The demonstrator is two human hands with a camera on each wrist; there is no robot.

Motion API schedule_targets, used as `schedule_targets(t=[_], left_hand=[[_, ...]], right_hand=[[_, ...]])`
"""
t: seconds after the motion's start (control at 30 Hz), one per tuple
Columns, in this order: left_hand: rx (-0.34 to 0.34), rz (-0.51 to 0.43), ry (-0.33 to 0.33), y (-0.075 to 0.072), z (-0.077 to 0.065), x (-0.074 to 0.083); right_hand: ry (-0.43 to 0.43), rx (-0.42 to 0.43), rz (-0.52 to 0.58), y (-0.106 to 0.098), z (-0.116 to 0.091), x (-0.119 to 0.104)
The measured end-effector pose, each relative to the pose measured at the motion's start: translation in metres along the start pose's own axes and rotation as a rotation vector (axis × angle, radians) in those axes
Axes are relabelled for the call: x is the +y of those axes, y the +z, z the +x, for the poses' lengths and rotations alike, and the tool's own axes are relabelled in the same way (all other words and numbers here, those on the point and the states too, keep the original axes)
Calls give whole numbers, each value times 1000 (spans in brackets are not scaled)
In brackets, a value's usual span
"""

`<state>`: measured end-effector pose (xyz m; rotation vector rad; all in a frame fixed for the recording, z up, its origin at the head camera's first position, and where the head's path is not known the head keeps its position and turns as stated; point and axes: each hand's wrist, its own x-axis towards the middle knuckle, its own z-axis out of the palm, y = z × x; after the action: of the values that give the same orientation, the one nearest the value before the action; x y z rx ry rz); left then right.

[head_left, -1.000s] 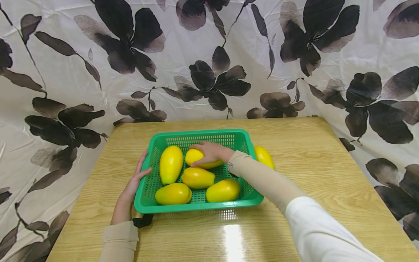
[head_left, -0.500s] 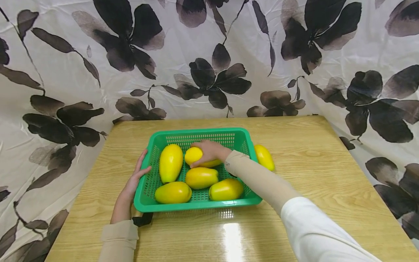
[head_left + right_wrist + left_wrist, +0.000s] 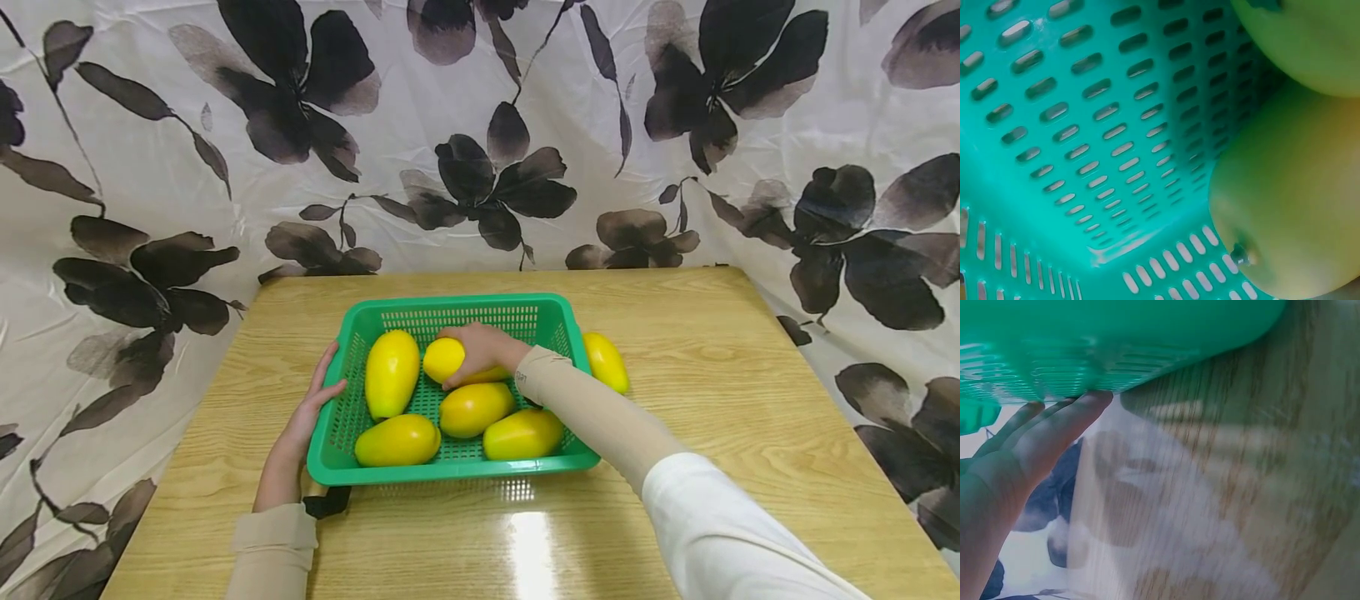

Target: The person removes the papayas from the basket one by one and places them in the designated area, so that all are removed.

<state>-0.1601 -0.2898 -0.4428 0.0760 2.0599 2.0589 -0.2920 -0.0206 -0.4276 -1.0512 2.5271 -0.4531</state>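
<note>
A green plastic basket (image 3: 450,476) holds several yellow mangoes. My right hand (image 3: 483,350) reaches in over the right rim and grips the mango (image 3: 444,361) at the back middle, its thumb on the near side. Just in front lie a second mango (image 3: 477,409) and another (image 3: 523,434) near the front right. On the left side are an upright-lying mango (image 3: 393,373) and one (image 3: 397,440) at the front. My left hand (image 3: 303,417) holds the left rim, thumb over it and straight fingers along the outer wall (image 3: 1060,369). The right wrist view shows a mango's stem end (image 3: 1241,255).
One more mango (image 3: 606,362) lies on the wooden table (image 3: 712,375), just outside the basket's right wall. Floral cloth (image 3: 480,125) hangs behind the table and along both sides. Light glares off the table's front part.
My right hand's fingers have closed further round the back mango. The middle mango and the front right one have slid to the right. My left hand has stayed on the rim.
</note>
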Motion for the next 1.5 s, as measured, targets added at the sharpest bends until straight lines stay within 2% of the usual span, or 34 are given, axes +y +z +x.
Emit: schedule_targets(t=[0.37, 0.57, 0.8, 1.03, 1.23, 1.5], left_hand=[[3, -14, 5, 1, 0, 0], [0, -3, 5, 0, 0, 0], [1, 6, -1, -1, 0, 0], [-4, -3, -3, 0, 1, 0], [-5, -19, 0, 0, 1, 1], [-8, -19, -8, 1, -1, 1]], right_hand=[[-24, 7, -5, 0, 2, 4], [-35, 23, 30, -6, 1, 1], [-47, 33, 74, -20, -5, -6], [-103, 51, 110, -39, -12, -13], [-84, 48, 125, -55, -22, -17], [-132, 111, 155, -69, -34, -15]])
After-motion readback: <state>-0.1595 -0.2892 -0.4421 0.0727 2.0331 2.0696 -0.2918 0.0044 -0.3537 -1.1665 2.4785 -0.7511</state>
